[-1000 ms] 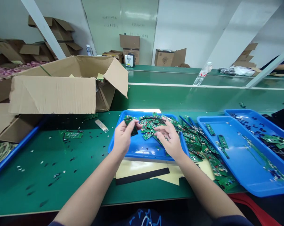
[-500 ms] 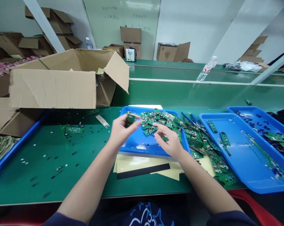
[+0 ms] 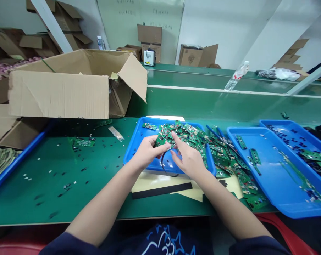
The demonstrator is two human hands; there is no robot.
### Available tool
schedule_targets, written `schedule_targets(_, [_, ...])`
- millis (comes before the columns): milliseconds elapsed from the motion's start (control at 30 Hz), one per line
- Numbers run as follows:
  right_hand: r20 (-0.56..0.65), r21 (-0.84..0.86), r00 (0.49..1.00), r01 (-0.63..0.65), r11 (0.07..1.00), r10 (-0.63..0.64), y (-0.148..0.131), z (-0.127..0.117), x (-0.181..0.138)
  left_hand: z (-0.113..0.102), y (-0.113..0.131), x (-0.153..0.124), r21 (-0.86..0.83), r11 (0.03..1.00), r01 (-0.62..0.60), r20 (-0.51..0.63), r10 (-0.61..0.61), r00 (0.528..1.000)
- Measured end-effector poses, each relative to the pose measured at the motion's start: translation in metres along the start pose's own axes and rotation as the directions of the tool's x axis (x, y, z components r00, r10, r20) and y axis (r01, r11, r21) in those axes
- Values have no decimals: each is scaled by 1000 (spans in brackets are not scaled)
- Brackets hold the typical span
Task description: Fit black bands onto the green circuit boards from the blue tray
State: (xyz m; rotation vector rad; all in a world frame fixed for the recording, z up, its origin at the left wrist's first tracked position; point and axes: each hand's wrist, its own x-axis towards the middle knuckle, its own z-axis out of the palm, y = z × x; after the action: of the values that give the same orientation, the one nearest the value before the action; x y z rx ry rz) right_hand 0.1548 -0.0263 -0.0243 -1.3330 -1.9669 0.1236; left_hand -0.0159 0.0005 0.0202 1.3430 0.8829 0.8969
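Observation:
My left hand (image 3: 149, 150) grips a small green circuit board (image 3: 160, 141) between thumb and fingers, above the middle blue tray (image 3: 131, 150). Close by on the right, my right hand (image 3: 188, 156) has its index finger and thumb apart, the fingertips near the board's edge. A thin black curved strip (image 3: 162, 163) hangs below the hands and reaches over the tray's front rim; what holds its upper end cannot be made out. A pile of green circuit boards (image 3: 191, 134) fills the tray's right part. One separate board (image 3: 149, 126) lies at its back left.
More boards (image 3: 242, 177) heap between this tray and another blue tray (image 3: 282, 191) on the right. A large open cardboard box (image 3: 59, 94) stands at the back left. Yellowish sheets (image 3: 149, 180) with a flat black strip (image 3: 161, 190) lie in front. Small scraps dot the green table (image 3: 96, 198).
My left hand has moved right and down, bringing its circuit board close to my right hand. The black curved strip now shows beneath the hands. My right hand has shifted slightly left.

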Motion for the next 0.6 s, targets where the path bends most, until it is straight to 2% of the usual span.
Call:
schedule_targets(67, [-38, 89, 994, -100, 991, 103, 4, -2, 1, 4, 2, -3, -52, 996, 76, 135, -68, 988])
schedule_targets(133, [-50, 251, 983, -159, 955, 177, 7, -7, 3, 10, 2, -6, -94, 988, 123, 197, -103, 975])
schedule_targets(233, [-13, 531, 974, -184, 827, 225, 4, -11, 4, 16, -3, -4, -165, 980, 115, 105, -99, 990])
schedule_targets(300, [-1, 649, 968, -189, 737, 250, -2, -8, 3, 17, -8, -2, -202, 974, 104, 61, -94, 994])
schedule_targets(400, [-27, 702, 950, -203, 683, 310, -11, -3, -1, 17, -13, 1, -233, 966, 109, 52, -99, 994])
schedule_targets(500, [-78, 693, 928, -213, 688, 365, -12, 0, -1, 19, -13, 1, -244, 961, 128, 68, -115, 991])
schedule_targets(600, [-172, 676, 898, -192, 712, 406, -9, -3, 0, 21, -10, 1, -328, 930, 168, 117, -136, 984])
